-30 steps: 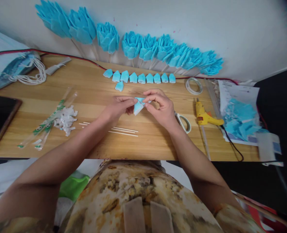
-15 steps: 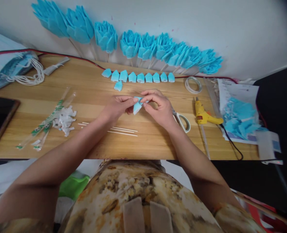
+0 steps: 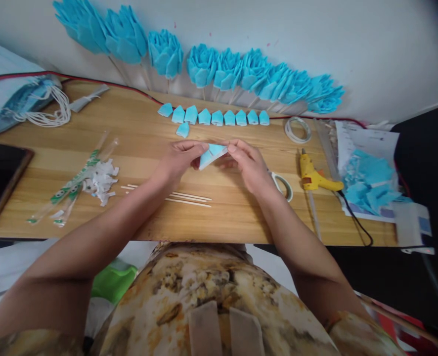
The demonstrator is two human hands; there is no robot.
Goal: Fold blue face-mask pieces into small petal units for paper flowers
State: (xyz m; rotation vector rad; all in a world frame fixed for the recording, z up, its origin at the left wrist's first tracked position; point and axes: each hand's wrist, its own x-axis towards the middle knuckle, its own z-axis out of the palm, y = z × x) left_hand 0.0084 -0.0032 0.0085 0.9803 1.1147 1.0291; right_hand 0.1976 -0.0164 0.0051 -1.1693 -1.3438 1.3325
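Between my hands, above the middle of the table, is a blue folded triangular petal piece (image 3: pixel 212 153) with a pale edge. My left hand (image 3: pixel 182 157) pinches its left corner between thumb and fingers. At its right corner, my right hand (image 3: pixel 245 160) grips with thumb and forefinger. Just beyond, a single folded blue petal (image 3: pixel 182 130) lies in front of a row of similar folded petals (image 3: pixel 217 117). Thin wooden sticks (image 3: pixel 189 199) lie on the table (image 3: pixel 237 222) near my left forearm. Scissors (image 3: pixel 283 187) are partly hidden by my right wrist.
Blue flowers on sticks (image 3: pixel 202 64) lean along the wall. To the right are a yellow glue gun (image 3: pixel 313 175), a tape roll (image 3: pixel 297 130) and a bag of blue pieces (image 3: pixel 369 180). White scraps (image 3: pixel 102 180), plastic wrappers (image 3: pixel 74 180) and a phone (image 3: pixel 4 178) lie left.
The blue piece has gone from partly covered and folded to a wider triangle stretched between both hands. My right hand has shifted slightly right, to its corner.
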